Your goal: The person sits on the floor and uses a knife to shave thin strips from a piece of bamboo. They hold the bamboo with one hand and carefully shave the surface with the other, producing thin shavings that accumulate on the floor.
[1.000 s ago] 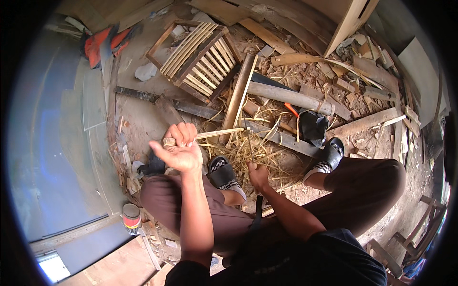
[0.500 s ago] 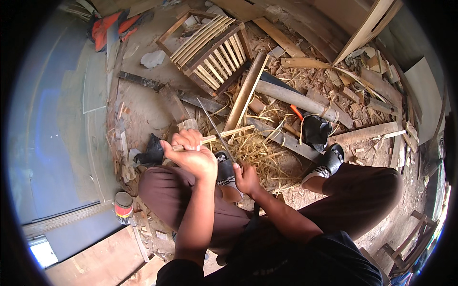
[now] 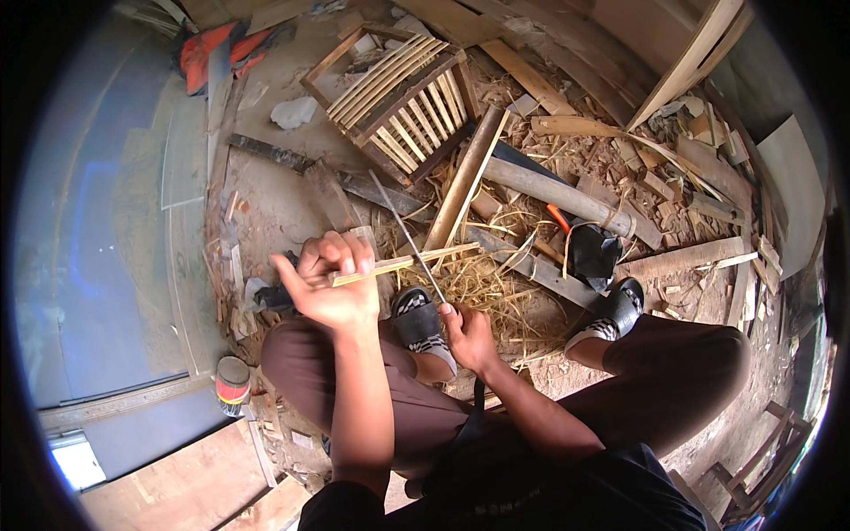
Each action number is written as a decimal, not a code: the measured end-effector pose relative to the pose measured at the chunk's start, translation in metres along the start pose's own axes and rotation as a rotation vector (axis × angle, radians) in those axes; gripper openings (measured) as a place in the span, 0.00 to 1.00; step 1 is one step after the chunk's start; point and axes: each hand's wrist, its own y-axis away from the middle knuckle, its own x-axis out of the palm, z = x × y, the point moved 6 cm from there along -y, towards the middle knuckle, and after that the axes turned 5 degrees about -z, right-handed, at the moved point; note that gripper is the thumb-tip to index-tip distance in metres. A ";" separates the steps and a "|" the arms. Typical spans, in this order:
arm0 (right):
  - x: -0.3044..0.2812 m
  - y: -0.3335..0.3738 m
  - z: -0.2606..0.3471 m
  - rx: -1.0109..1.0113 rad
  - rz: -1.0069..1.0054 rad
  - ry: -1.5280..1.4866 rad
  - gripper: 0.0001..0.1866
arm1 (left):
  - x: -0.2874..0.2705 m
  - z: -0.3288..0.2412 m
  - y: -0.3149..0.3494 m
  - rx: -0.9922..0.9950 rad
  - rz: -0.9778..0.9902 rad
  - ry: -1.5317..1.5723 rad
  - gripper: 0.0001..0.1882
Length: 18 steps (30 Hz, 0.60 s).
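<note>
My left hand (image 3: 329,281) is turned palm up, its fingers curled over one end of a pale split-bamboo strip (image 3: 398,265) while the thumb sticks out to the side. The strip runs to the right over the shavings. My right hand (image 3: 469,338) grips a long, narrow-bladed knife (image 3: 409,237), its handle hidden in the fist. The blade points up and away to the left, crossing the strip near its middle; whether they touch I cannot tell. Curly bamboo shavings (image 3: 487,296) are heaped on the ground between my feet.
Beyond my hands stands a slatted wooden frame (image 3: 403,106). A half-round bamboo length (image 3: 469,181) and a grey pole (image 3: 558,196) lie near it. To the right are a black bag (image 3: 595,255) and wood scraps. A tin (image 3: 232,386) stands left of my knee.
My left thumb has lifted off the strip and the fingers have loosened, showing more of the strip's near end. The hand sits slightly further left. The knife still crosses the strip.
</note>
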 end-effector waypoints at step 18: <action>-0.016 -0.006 0.014 0.111 0.079 0.070 0.28 | -0.004 0.021 0.010 -0.087 -0.109 0.011 0.33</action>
